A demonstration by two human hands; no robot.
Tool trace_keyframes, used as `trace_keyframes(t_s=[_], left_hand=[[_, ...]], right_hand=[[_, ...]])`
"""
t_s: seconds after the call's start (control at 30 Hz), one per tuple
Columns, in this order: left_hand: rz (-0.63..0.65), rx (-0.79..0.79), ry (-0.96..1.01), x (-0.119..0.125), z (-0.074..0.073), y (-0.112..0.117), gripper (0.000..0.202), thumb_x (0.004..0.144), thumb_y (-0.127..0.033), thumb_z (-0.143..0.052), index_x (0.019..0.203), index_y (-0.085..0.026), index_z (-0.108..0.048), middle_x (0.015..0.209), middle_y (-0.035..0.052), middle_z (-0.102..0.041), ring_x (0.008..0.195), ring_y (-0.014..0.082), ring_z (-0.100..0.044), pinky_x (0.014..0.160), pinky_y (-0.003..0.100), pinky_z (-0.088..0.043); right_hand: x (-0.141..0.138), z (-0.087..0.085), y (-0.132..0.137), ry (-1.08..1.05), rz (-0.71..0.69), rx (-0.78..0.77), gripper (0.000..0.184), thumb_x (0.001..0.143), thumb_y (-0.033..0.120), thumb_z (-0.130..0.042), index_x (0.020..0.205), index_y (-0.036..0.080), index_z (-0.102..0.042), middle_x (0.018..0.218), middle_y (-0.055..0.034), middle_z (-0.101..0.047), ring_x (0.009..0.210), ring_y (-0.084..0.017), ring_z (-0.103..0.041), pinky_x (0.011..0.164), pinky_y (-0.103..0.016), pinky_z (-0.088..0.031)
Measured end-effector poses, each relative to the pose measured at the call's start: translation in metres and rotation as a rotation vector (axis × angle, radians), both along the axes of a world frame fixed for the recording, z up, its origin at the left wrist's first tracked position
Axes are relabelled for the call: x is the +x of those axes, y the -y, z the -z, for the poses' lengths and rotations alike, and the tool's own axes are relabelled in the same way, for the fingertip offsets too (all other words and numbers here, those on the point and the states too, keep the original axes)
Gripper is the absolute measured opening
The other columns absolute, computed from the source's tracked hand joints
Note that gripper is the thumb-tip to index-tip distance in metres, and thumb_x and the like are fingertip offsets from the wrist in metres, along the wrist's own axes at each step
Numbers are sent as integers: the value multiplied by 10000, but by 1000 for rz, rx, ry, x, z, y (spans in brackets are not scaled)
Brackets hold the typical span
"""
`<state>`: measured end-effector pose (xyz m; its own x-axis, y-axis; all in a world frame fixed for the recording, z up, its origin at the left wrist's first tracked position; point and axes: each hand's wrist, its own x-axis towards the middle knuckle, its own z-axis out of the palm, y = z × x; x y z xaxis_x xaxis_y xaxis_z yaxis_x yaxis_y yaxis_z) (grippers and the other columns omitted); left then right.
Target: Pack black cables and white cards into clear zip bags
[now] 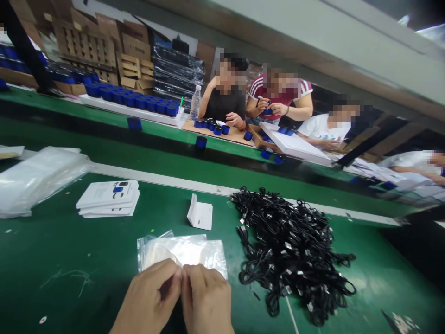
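Observation:
Small clear plastic zip bags [213, 255] lie in a loose pile on the green table just beyond my hands. My left hand [151, 294] pinches the near edge of a bag, its thumb and forefinger closed together. Right beside it, my right hand [207, 297] is closed on the same edge, and the fingertips of both hands meet. My fingers hide the gripped edge. A folded white card [202, 215] stands partly open behind the bags. To the right spreads a large heap of black USB cables [285, 241], bundled in loops.
A stack of printed leaflets [107, 197] and a large bundle of plastic bags [38, 178] lie left. Beyond a pale strip runs a dark green conveyor belt [167, 162] carrying blue round items [200, 142]. Several people sit across it. A grey beam [278, 51] crosses overhead.

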<state>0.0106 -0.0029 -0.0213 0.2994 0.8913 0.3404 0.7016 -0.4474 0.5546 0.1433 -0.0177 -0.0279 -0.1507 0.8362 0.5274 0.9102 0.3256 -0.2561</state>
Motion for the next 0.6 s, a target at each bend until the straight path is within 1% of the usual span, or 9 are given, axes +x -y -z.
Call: trace_keyframes(t_s=[0.1, 0.2, 0.27, 0.33, 0.4, 0.43, 0.5, 0.53, 0.6], left_hand=[[-13, 59, -22, -1, -4, 2, 275, 836, -172, -410, 576, -221, -337, 485, -89, -419, 409, 61, -454, 422, 141, -335], [-44, 77, -6, -5, -4, 5, 272, 844, -177, -396, 587, -226, -321, 477, -99, -396, 386, 53, -438, 416, 125, -338], [-70, 35, 8, -11, -4, 5, 291, 850, -203, -398, 579, -228, -294, 465, -102, -378, 373, 53, -430, 405, 123, -334], [-77, -15, 0, -18, -3, 4, 290, 842, -211, -402, 572, -227, -297, 466, -100, -378, 378, 58, -440, 410, 129, -338], [-97, -95, -4, -26, -4, 3, 283, 838, -227, -400, 570, -228, -311, 480, -94, -380, 400, 68, -446, 425, 138, -343], [-111, -147, 8, -29, -4, 2, 285, 842, -247, -394, 570, -229, -312, 486, -90, -371, 410, 75, -440, 430, 146, -341], [-128, -273, 59, -32, -6, 0, 300, 847, -311, -377, 566, -233, -310, 493, -82, -342, 427, 91, -418, 430, 165, -327], [-146, -334, 89, -33, -7, 0, 307, 846, -343, -366, 565, -235, -308, 498, -78, -324, 437, 99, -403, 432, 178, -315], [-183, -422, 152, -32, -9, 0, 327, 836, -399, -353, 560, -238, -284, 508, -73, -280, 456, 111, -366, 444, 200, -287]], right_hand=[[4, -4, -8, -137, 86, -34, 279, 874, 147, -364, 636, 210, -497, 514, 6, -550, 443, -165, -531, 471, -266, -298], [5, -13, -10, -290, -26, -188, 157, 839, 163, -426, 740, 199, -542, 624, 9, -600, 549, -144, -579, 531, -227, -348], [4, -18, -8, -248, -113, -259, 117, 838, 189, -453, 773, 200, -550, 684, 0, -604, 594, -150, -578, 554, -231, -352], [4, -24, -7, -168, -143, -278, 160, 848, 188, -440, 724, 197, -540, 668, -5, -583, 570, -152, -547, 540, -243, -329], [7, -31, -12, -183, -175, -335, 216, 859, 185, -440, 660, 197, -524, 625, 5, -560, 558, -144, -526, 544, -243, -320], [9, -35, -18, -261, -189, -399, 184, 849, 197, -481, 675, 196, -540, 641, 9, -570, 591, -144, -536, 569, -241, -337], [15, -41, -38, -487, -195, -556, 64, 790, 253, -613, 790, 202, -573, 756, 10, -605, 702, -151, -560, 639, -244, -381], [18, -42, -52, -628, -144, -613, 178, 745, 267, -672, 877, 204, -572, 834, 3, -610, 754, -158, -562, 667, -252, -399], [23, -40, -84, -729, -20, -602, 310, 753, 365, -673, 952, 189, -513, 864, -6, -572, 715, -144, -542, 631, -256, -416]])
